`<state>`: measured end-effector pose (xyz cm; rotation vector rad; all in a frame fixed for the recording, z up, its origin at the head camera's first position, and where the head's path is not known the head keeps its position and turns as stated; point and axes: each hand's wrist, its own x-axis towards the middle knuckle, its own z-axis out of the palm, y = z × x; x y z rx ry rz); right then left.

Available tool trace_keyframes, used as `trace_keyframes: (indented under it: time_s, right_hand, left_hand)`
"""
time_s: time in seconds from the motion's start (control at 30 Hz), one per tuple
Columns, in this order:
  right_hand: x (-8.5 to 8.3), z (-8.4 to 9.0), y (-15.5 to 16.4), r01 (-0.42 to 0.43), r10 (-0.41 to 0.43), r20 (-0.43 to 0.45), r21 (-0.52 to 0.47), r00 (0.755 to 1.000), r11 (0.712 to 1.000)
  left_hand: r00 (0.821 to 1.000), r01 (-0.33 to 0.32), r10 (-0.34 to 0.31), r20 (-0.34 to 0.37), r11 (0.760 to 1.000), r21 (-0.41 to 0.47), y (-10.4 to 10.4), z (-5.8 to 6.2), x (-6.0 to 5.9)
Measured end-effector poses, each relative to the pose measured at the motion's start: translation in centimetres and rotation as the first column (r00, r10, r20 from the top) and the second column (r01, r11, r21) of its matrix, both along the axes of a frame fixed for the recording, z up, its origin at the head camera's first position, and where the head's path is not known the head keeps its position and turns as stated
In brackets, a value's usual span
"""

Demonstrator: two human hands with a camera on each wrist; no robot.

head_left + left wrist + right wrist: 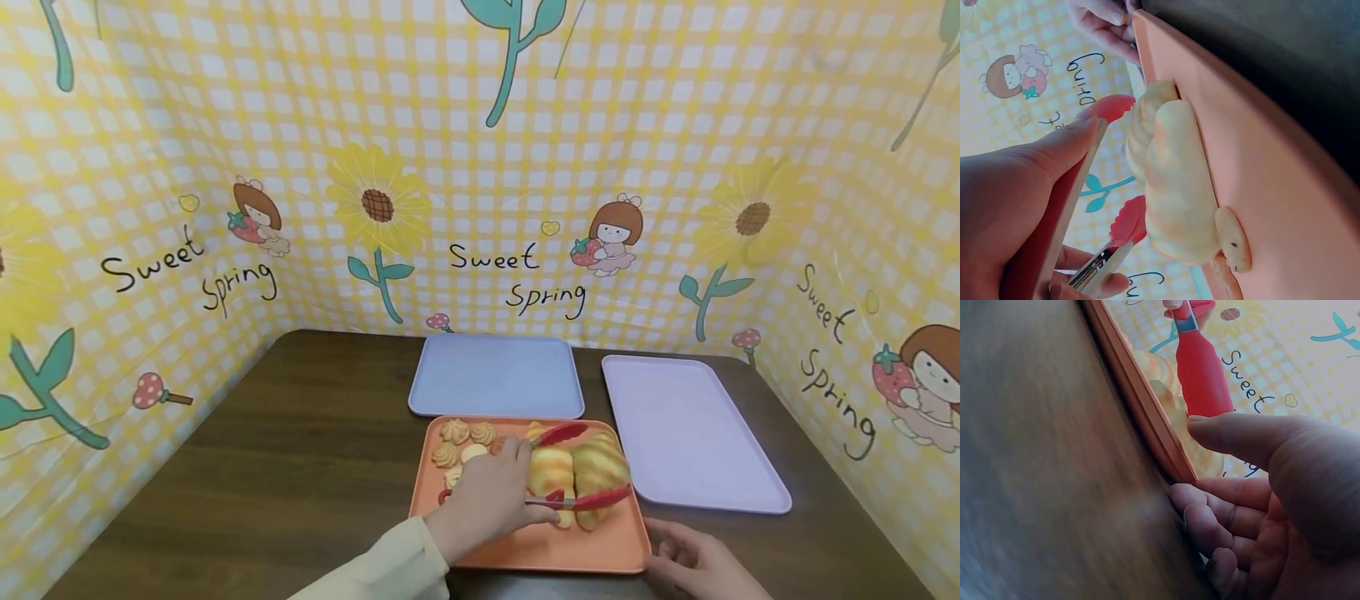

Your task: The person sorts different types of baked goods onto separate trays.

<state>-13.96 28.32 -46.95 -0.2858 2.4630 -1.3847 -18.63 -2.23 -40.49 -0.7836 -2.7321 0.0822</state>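
Note:
My left hand (483, 496) grips a pair of tongs (603, 497) with red scalloped tips. The tips stand apart, over and beside two striped bread rolls: a yellow-orange one (551, 471) and a browner, croissant-like one (602, 458). Both rolls lie on the right half of an orange tray (540, 557). In the left wrist view, a gap shows between the tongs and the yellow roll (1179, 187). My right hand (693, 562) holds the tray's near right corner, fingers curled at its side and thumb by the front. Swirled cookies (455, 432) sit at the tray's left, partly hidden by my left hand.
A blue tray (498, 379) lies behind the orange one, and a lilac tray (690, 429) stands to the right, both on the dark wooden table (247, 467). Checked cloth with sunflowers (420, 100) hangs round the table's back and sides.

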Motion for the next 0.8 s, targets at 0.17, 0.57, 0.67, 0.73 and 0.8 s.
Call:
trace_keyframes:
  time_s: [0.17,0.57,0.67,0.73,0.8]
  right_hand:
    - [-0.1,0.0,0.1,0.000,0.000,0.008,0.017,1.000,1.000]
    - [-0.1,0.2,0.1,-0.030,0.030,-0.032,0.002,0.999,1.000]
    - [0.0,0.3,0.2,-0.044,0.044,-0.041,0.000,0.998,0.999]
    - [0.0,0.3,0.2,-0.054,0.054,-0.050,0.006,0.997,0.999]
    - [0.1,0.3,0.3,-0.057,0.057,-0.040,0.003,0.998,0.998]
  left_hand:
    - [0.997,-0.028,0.028,0.075,1.000,0.004,0.7,0.4,0.4]
    - [0.988,0.034,-0.044,-0.147,0.997,-0.069,1.0,-0.4,0.6]
    - [0.996,0.042,-0.043,-0.081,0.999,-0.018,0.8,-0.3,0.7]
    - [0.996,0.043,-0.043,-0.075,0.999,-0.012,0.8,-0.2,0.7]
    - [0.995,0.043,-0.045,-0.086,0.999,-0.016,0.7,-0.1,0.8]
